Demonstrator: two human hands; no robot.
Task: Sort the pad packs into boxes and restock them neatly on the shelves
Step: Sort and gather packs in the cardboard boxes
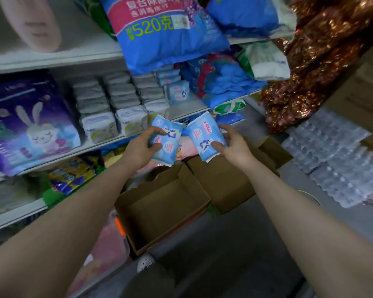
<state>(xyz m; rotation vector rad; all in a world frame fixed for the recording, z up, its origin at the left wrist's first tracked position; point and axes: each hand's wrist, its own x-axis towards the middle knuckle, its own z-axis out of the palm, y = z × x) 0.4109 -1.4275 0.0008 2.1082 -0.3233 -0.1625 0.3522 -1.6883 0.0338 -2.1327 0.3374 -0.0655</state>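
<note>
Up front, two soft light-blue plastic pad packs are held side by side above an open brown cardboard box point(159, 211): the left pad pack point(165, 140) sits in the left hand point(140, 149), thumb curled over its top edge and fingers point(154, 147) wrapped round its near side, while the right pad pack point(205, 137) is pinched by the right hand point(235, 145), thumb on its face. Behind them, matching blue packs point(177, 91) stand on the white metal shelf point(187, 108) beside rows of white packs point(116, 104).

Two pale-blue plastic pad packs, one in the left fingers point(167, 143), one in the right fingers point(205, 139): white edges, pink-red labels, dark-blue figure. Beneath the fingers, plain brown cardboard box point(159, 211).
</note>
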